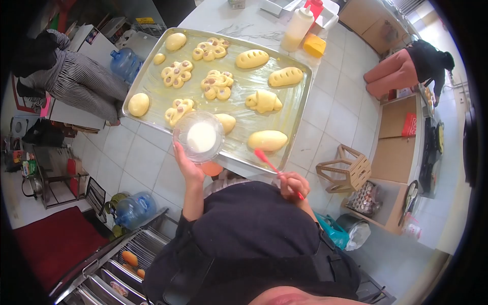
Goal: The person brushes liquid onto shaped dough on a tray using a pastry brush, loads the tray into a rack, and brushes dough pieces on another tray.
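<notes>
A large metal tray point(304, 109) holds several pieces of shaped pale dough, some in flower shapes and others oval or scored. My left hand point(188, 165) holds a clear bowl point(217, 145) with white liquid over the tray's near edge, hiding part of the dough behind it. In my right hand point(293, 186) is a red brush point(269, 163); its head is at the lower edge of a smooth oval dough piece point(268, 140). Whether the brush touches the dough I cannot tell.
On the marble table point(223, 19) behind the tray stand a squeeze bottle point(297, 29) and a yellow block point(314, 46). People stand at left point(84, 76) and right point(401, 68). A wooden stool point(345, 169) is at right; racks point(119, 274) hold bread at lower left.
</notes>
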Demonstrator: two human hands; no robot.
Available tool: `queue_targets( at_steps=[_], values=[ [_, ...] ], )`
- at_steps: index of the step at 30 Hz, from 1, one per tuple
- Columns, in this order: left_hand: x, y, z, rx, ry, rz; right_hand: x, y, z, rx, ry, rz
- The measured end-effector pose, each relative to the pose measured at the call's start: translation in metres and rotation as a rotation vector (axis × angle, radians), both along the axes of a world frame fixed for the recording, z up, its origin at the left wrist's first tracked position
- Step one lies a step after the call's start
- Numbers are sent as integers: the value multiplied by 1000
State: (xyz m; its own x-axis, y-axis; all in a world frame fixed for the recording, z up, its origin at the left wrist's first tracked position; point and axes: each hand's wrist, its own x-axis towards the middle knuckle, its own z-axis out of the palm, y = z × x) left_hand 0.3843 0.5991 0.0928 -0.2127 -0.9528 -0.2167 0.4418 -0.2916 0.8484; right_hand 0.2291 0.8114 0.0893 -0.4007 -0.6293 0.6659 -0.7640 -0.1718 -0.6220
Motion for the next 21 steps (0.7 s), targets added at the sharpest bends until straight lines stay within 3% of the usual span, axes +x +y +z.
queue_targets(
  at_steps=[1, 4, 7, 11, 15, 21],
  values=[
    [-1, 0, 2, 7, -1, -3, 4, -2, -1, -12, -48, 57],
    [-2, -1, 0, 23, -3, -5, -1, 2, -15, 47, -244, -113],
    [-1, -2, -2, 24, 8, -21, -38, 6, -10, -118, -581, -291],
    [1, -4, -5, 21, 28, -36, -63, 2, 10, -145, -617, -477],
    [1, -5, -3, 43, 30, -28, -42, -30, 13, -128, -898, -308],
    [5, -6, 1, 13, 29, -18, -94, -12, 3, -123, -817, -509]
  ],
)
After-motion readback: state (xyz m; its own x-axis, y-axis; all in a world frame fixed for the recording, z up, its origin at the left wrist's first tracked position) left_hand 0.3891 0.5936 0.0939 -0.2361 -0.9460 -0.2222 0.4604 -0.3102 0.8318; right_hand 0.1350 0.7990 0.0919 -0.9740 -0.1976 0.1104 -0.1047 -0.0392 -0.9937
